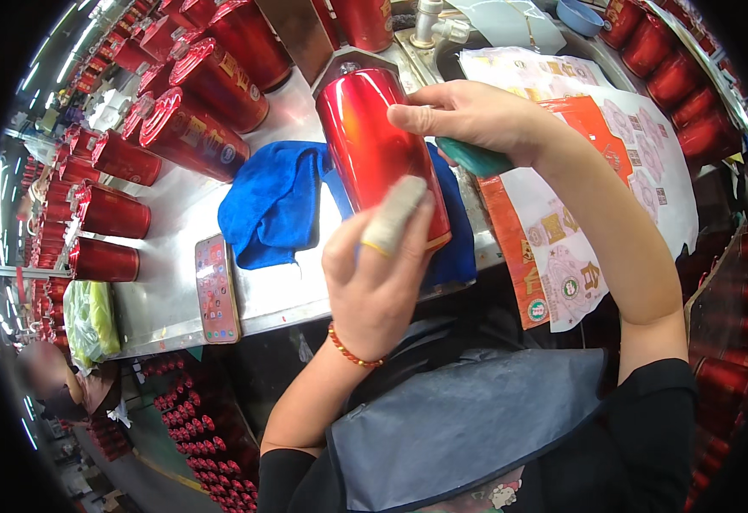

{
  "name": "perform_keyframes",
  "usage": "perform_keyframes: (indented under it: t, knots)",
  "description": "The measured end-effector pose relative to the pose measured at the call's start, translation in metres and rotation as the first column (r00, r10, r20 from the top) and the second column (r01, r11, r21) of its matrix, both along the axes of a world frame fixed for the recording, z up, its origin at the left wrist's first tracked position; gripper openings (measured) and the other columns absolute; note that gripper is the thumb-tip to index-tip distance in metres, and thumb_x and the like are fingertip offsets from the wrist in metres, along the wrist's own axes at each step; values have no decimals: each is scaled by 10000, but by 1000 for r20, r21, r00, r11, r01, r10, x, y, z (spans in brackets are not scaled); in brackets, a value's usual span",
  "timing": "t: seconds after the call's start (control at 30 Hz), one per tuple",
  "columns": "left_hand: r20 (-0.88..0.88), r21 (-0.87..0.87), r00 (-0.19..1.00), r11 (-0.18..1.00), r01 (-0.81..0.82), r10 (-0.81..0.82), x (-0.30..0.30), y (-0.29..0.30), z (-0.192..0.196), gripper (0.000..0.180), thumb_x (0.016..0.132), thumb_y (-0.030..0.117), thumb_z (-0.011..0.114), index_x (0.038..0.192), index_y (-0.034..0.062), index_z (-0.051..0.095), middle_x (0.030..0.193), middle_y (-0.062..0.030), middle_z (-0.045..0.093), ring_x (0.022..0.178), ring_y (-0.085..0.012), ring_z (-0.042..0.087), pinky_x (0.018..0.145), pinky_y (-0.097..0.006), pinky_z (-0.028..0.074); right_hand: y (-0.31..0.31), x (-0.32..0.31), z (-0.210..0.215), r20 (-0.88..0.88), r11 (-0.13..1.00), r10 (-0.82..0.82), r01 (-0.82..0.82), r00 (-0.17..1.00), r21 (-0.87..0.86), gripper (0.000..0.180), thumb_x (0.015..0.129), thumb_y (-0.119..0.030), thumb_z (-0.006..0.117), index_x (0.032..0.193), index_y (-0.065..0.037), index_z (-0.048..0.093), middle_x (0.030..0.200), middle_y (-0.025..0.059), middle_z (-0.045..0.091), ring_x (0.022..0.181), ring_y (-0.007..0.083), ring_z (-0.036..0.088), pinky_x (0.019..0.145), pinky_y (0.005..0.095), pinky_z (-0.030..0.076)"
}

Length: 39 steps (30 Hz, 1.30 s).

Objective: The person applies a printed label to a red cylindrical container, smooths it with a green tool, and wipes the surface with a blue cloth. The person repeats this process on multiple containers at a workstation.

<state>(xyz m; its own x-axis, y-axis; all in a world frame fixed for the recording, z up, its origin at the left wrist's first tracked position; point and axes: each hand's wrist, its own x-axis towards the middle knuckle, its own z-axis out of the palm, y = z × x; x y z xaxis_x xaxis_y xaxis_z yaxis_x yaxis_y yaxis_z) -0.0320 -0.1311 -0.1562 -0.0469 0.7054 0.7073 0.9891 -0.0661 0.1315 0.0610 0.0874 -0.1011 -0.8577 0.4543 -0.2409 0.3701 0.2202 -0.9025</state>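
Apparently wiping is underway: left hand (pixel 370 278) touches the glossy red canister (pixel 364 128), grip unclear; right hand (pixel 477 115) holds a green pad (pixel 475 157); next calls for steady support

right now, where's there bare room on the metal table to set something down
Bare tabletop shows between the phone and the yellow-green bag, and in a smaller patch bordered by the phone, blue cloth and left hand. The back left is crowded with red canisters, and printed sheets cover much of the right.
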Motion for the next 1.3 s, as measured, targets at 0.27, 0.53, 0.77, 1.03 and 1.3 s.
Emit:
perform_keyframes:
  t: [0.27, 0.53, 0.77, 1.03, 1.3]
  knots:
    - [537, 82, 843, 996, -19, -28, 4, -28, -21, 486, 796, 41, 854, 1259, 4, 711, 1327, -170, 662, 1168, -317, 620, 1007, -395, 494, 5, 29, -18, -98, 934, -18, -19, 995, -358, 926, 839, -557, 825, 1473, 38, 509, 1076, 99, 703, 860, 79, 644, 708, 235, 521]
    - [217, 161, 964, 980, 118, -151, 5, -38, -24, 364, 735, -26, 829, 1087, 61, 798, 1170, -84, 718, 1102, -295, 659, 880, -360, 582, -12, 2, -23, -216, 915, -39, -52, 976, -400, 795, 815, -450, 872, 1362, 43, 572, 1180, 130, 697, 1044, 140, 675, 884, 264, 555]
    - [105, 115, 959, 961, 251, -263, 4, -20, -7, 391, 690, 37, 828, 1075, 97, 808, 1074, -18, 705, 1099, -254, 633, 835, -366, 573, -20, -6, -7, -84, 978, -47, 29, 995, -205, 829, 842, -390, 866, 1415, 80, 494, 1270, 166, 682, 1177, 187, 663, 1028, 321, 526]
    - [775, 13, 630, 998, 56, -45, -19, -29, -22, 538, 984, 109, 643, 1490, -1, 499, 1509, -189, 499, 1386, -307, 439, 1183, -407, 290, -44, 53, -11, -74, 981, -124, 111, 990, -156, 678, 967, -152, 729, 1528, 59, 412, 1116, 33, 597, 955, 82, 613, 804, 213, 492]
    - [944, -11, 326, 979, 201, -57, -5, -23, -26, 647, 1017, 183, 654, 1577, 9, 380, 1567, -182, 424, 1453, -295, 381, 1210, -415, 289, -78, 59, -30, -185, 920, -219, 140, 958, -367, 828, 858, -205, 874, 1503, 71, 436, 936, -9, 555, 699, 12, 540, 593, 171, 423]
